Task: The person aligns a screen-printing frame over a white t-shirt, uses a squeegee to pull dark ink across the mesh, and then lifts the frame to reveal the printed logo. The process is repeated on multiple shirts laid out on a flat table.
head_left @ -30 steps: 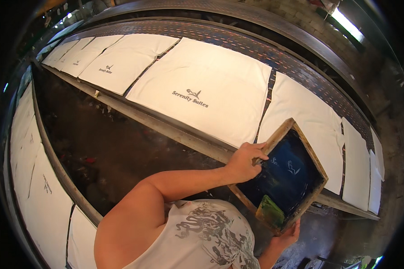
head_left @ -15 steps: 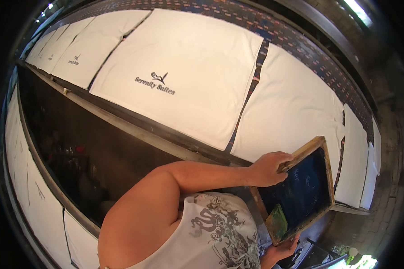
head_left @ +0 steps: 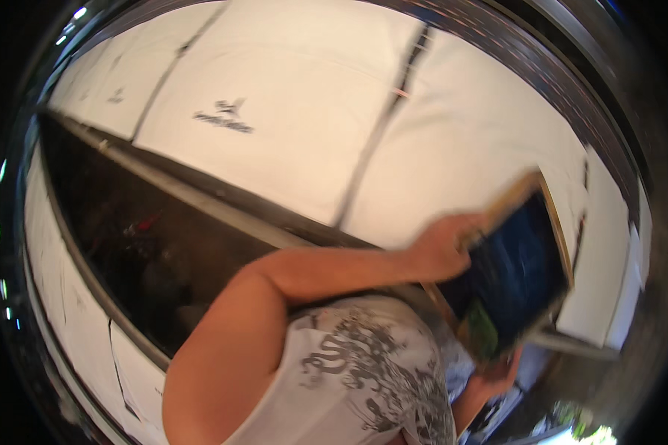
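Note:
My left hand (head_left: 441, 245) grips the upper left edge of a wooden-framed printing screen (head_left: 516, 256) with a dark blue mesh. My right hand (head_left: 493, 374) holds the same screen's lower edge, partly hidden beneath it. A green and yellowish rectangular piece (head_left: 481, 332) lies at the screen's lower corner. The frame is tilted in front of my printed white shirt. Just beyond it, a blank white cloth (head_left: 453, 126) lies flat on a long table; to its left is a similar white cloth (head_left: 267, 81) with a dark printed logo. The picture is smeared by motion.
The long table's metal rail (head_left: 185, 196) runs diagonally past me, with more white cloths along its length. A second row of white cloths (head_left: 74, 289) lies at the left, behind my arm. Dark floor (head_left: 148, 230) shows between the two rows. Bright light comes in at the lower right.
The cloths have shifted upward in the picture as my view turned down. My hands and the screen have moved right across the picture; the screen dipped, then rose toward the blank cloth.

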`<action>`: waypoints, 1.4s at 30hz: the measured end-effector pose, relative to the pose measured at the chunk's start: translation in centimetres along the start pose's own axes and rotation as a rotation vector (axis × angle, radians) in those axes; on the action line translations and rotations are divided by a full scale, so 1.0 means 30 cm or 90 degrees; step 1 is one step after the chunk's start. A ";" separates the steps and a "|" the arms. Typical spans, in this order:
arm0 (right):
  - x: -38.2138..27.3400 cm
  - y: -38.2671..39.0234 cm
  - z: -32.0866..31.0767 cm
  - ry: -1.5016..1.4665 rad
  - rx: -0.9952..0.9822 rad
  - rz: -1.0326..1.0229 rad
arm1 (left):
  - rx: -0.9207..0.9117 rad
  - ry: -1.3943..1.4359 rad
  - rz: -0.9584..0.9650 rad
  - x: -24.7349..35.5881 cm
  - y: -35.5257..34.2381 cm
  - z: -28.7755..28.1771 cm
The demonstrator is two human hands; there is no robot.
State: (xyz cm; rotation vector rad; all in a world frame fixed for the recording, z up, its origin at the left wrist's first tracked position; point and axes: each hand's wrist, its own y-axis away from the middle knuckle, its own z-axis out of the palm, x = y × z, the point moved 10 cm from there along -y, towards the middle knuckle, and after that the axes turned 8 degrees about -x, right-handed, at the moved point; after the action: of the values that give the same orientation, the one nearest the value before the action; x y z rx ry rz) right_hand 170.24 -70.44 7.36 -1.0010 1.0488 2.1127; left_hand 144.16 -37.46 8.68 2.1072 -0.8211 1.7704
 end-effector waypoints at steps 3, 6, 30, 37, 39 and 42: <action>-0.152 -0.262 0.124 0.015 -0.191 -0.044 | 0.072 0.027 -0.035 0.091 -0.135 -0.049; -0.346 -0.448 0.355 0.001 -0.257 -0.090 | 0.135 0.006 0.003 0.264 -0.279 -0.112; -0.066 -0.602 0.212 0.302 -0.356 -0.062 | 0.229 0.156 -0.069 -0.161 0.125 0.029; -0.060 -0.596 0.187 0.342 -0.349 -0.082 | 0.209 0.145 -0.057 -0.186 0.137 0.026; -0.058 -0.600 0.184 0.358 -0.357 -0.087 | 0.220 0.153 -0.039 -0.209 0.153 0.026; -0.060 -0.594 0.194 0.398 -0.375 -0.090 | 0.238 0.088 -0.033 -0.186 0.168 0.017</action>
State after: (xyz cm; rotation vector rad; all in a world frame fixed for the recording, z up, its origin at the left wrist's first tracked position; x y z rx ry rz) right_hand 182.38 -56.46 4.00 -2.0462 0.5696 2.0703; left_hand 141.16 -40.40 2.44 2.1639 -0.4193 2.1480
